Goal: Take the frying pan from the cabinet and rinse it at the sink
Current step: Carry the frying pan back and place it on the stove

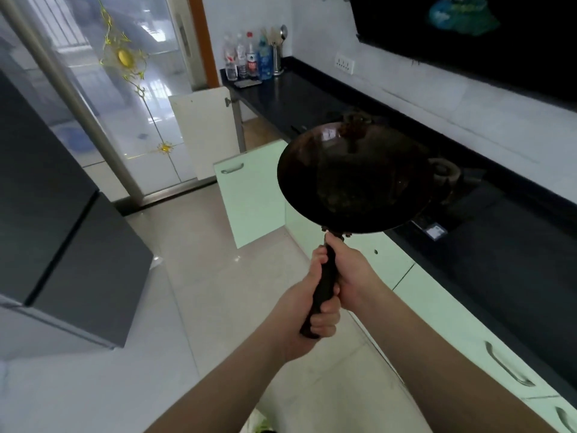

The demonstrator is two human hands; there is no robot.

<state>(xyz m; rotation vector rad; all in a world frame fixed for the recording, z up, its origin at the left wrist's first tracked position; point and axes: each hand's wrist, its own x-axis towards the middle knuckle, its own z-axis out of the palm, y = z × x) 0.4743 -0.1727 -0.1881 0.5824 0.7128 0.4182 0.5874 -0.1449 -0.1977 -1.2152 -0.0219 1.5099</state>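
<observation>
A dark, round frying pan (356, 179) with a long black handle is held out in front of me, above the floor and beside the counter's edge. Its inside looks rusty brown. My left hand (307, 314) grips the lower end of the handle. My right hand (351, 270) is wrapped around the handle higher up, just under the pan's rivets. Two pale green cabinet doors (253, 198) stand open below the counter. No sink is in view.
A black counter (499, 260) runs along the right wall with a gas stove burner (443, 173) behind the pan. Bottles (249, 57) and a utensil holder (278, 59) stand at its far end. A dark grey fridge (62, 229) is on the left, a glass sliding door (125, 104) ahead.
</observation>
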